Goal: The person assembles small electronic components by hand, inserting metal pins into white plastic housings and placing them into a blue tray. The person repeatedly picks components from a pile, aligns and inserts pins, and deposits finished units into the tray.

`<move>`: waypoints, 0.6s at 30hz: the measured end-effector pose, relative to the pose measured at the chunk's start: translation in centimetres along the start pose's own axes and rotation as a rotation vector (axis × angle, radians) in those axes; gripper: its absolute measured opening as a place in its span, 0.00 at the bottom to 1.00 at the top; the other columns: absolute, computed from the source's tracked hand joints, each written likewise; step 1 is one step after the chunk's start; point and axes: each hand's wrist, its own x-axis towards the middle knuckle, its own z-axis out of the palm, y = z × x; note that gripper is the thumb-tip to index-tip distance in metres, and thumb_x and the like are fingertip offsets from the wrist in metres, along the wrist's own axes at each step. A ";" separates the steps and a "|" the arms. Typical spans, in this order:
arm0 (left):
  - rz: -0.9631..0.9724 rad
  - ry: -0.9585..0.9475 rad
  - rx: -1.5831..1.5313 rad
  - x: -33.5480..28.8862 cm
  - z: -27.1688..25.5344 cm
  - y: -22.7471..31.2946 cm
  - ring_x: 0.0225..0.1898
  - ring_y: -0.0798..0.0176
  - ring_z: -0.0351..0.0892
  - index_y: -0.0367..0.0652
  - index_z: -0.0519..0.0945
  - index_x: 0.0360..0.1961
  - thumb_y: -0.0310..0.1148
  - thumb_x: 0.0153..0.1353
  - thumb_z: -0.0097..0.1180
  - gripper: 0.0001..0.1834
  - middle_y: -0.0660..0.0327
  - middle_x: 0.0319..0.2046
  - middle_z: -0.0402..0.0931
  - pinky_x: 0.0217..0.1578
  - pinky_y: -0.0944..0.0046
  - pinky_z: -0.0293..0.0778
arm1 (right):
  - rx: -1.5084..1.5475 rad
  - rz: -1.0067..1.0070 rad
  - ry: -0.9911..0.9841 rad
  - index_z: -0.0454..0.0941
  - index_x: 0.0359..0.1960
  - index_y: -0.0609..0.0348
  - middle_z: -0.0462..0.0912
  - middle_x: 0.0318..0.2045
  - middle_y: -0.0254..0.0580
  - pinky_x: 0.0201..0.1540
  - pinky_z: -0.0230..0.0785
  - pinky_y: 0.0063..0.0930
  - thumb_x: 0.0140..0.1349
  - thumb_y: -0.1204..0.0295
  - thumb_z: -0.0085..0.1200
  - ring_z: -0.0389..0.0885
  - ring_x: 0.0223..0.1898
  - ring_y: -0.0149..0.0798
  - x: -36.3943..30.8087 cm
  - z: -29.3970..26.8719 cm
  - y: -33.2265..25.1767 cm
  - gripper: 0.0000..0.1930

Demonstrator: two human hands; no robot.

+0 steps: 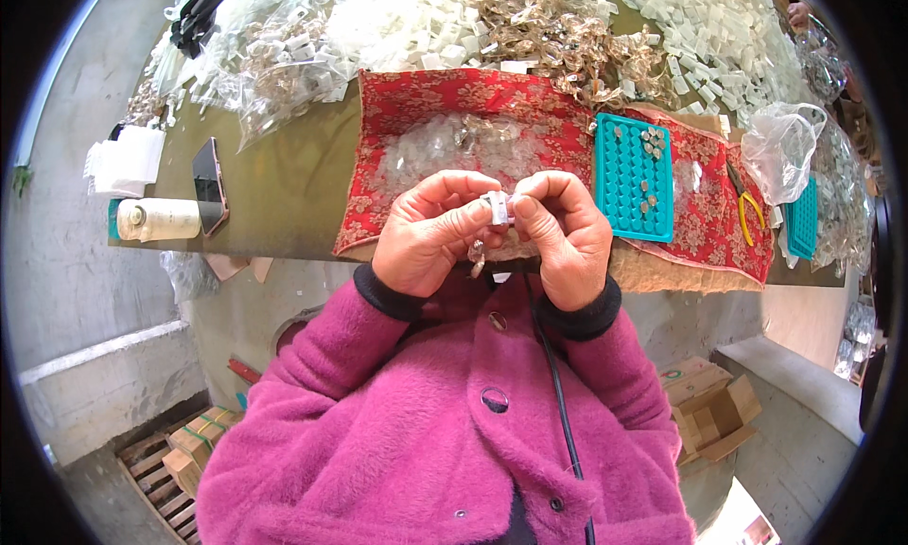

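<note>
Close in front of my body, both hands meet over a small white plastic piece. My left hand pinches it between thumb and fingers. The thumb and forefinger of my right hand close on its right side. Below the left fingers hangs a small shiny, brownish-clear bit; what it is attached to is hidden. Beneath and beyond the hands lies a red flowered cloth bearing a pile of small clear plastic pieces. A teal tray with rows of hollows sits right of my right hand, several small round pieces in it.
Heaps of whitish plastic pieces and brownish clear ones cover the far table. Yellow-handled pliers and a clear bag lie right. At left are a phone and a pale bottle. A black cable hangs down my front.
</note>
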 end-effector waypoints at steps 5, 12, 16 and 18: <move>-0.001 0.039 -0.086 -0.3 -0.3 -0.3 0.51 0.54 0.86 0.35 0.82 0.57 0.23 0.71 0.61 0.15 0.51 0.50 0.86 0.54 0.52 0.83 | -0.014 0.025 -0.011 0.74 0.49 0.61 0.83 0.40 0.33 0.45 0.79 0.21 0.77 0.77 0.55 0.82 0.40 0.25 0.0 0.2 0.2 0.05; -0.121 0.036 -0.137 -0.2 -0.6 0.5 0.46 0.56 0.88 0.35 0.82 0.56 0.26 0.71 0.62 0.15 0.51 0.47 0.86 0.49 0.56 0.86 | -0.026 0.000 -0.069 0.73 0.49 0.62 0.82 0.40 0.36 0.46 0.82 0.22 0.77 0.79 0.53 0.84 0.39 0.27 -0.2 0.4 0.0 0.03; -0.082 0.139 -0.134 -0.2 -0.1 0.2 0.43 0.58 0.89 0.34 0.82 0.56 0.26 0.70 0.62 0.15 0.52 0.45 0.87 0.44 0.58 0.87 | 0.020 0.008 -0.072 0.74 0.48 0.61 0.81 0.40 0.35 0.46 0.80 0.21 0.77 0.80 0.53 0.83 0.39 0.27 -0.1 0.7 0.1 0.04; -0.106 0.097 -0.118 -0.2 -0.1 0.6 0.42 0.58 0.89 0.34 0.82 0.56 0.26 0.70 0.62 0.15 0.52 0.44 0.87 0.46 0.58 0.87 | 0.081 0.045 -0.064 0.76 0.47 0.61 0.80 0.41 0.32 0.45 0.73 0.19 0.75 0.81 0.55 0.78 0.39 0.24 -0.2 0.8 0.0 0.04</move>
